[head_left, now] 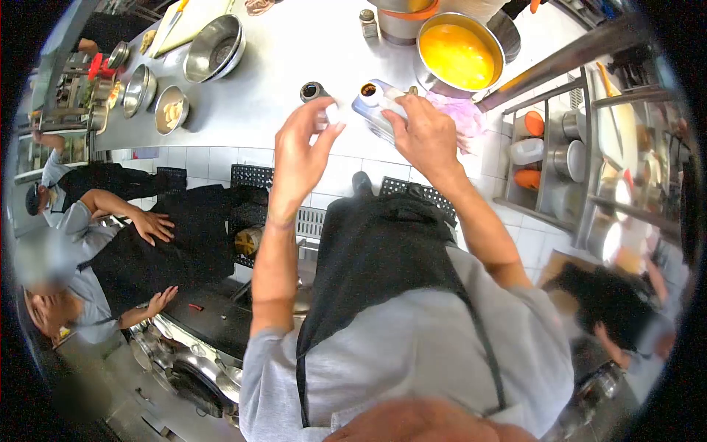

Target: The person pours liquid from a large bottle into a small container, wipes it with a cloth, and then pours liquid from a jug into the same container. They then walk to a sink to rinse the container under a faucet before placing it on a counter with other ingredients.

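Head view: the left hand (309,136) pinches a small white cap (332,115) beside a small open jar (312,91) of dark liquid. The right hand (425,132), fingers curled, grips an open jug (377,107) standing on the steel desk (243,114).

1. Shirt (401,346): light grey, matte cloth, loose cut, soft creases across the chest.
2. Left sleeve (261,368): same grey, short, wide opening near the elbow.
3. Right sleeve (541,324): short and grey too, cloth rumpled.
4. Apron (375,265): black, bibbed, broad over the lower body, folds bunched near the waist; bib edges slant inward toward the neck.
5. Straps (301,390): narrow, black, one over each side of the chest, plain against the grey.
6. Left hand (305,140) and right hand (427,136): bare, as are the forearms (274,272).
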Available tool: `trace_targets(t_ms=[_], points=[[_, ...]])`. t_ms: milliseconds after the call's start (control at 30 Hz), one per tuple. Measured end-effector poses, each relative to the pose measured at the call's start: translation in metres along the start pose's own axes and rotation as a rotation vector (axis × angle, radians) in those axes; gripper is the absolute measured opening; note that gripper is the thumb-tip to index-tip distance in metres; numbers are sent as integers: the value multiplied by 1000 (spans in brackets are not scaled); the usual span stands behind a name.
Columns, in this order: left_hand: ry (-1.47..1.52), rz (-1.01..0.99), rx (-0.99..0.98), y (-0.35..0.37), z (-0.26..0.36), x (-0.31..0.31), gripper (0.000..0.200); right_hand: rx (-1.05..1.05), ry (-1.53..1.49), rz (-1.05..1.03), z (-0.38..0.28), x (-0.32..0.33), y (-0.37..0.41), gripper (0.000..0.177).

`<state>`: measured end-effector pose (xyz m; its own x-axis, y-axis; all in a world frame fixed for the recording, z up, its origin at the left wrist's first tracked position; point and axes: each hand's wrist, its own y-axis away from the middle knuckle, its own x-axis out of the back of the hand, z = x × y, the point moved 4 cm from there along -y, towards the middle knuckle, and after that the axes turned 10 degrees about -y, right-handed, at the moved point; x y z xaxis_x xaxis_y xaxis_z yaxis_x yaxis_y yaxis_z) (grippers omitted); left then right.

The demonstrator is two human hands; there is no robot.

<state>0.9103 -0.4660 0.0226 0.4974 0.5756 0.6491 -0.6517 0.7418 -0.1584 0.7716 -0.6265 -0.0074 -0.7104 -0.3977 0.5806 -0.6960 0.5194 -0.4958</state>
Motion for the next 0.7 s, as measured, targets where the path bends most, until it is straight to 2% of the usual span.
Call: trace_targets(t_ms=[100,233,333,467,567,700], points=[[-231,-57,-256,-42,35,-13,34,-12,-108,1,7,2,3,24],[-493,-169,-383,-68,27,-34,35,22,-102,35,9,0,6,24],[-535,-227,-337,-74,33,-34,33,25,-97,36,9,0,7,24],[-597,-285,-378,-81,35,-36,34,39,-87,23,11,-1,6,24],[-724,-356,-308,-86,34,-43,33,35,-77,-3,11,-1,6,23],[-689,-305,-378,-82,43,-41,29,40,-76,-17,11,-2,6,23]])
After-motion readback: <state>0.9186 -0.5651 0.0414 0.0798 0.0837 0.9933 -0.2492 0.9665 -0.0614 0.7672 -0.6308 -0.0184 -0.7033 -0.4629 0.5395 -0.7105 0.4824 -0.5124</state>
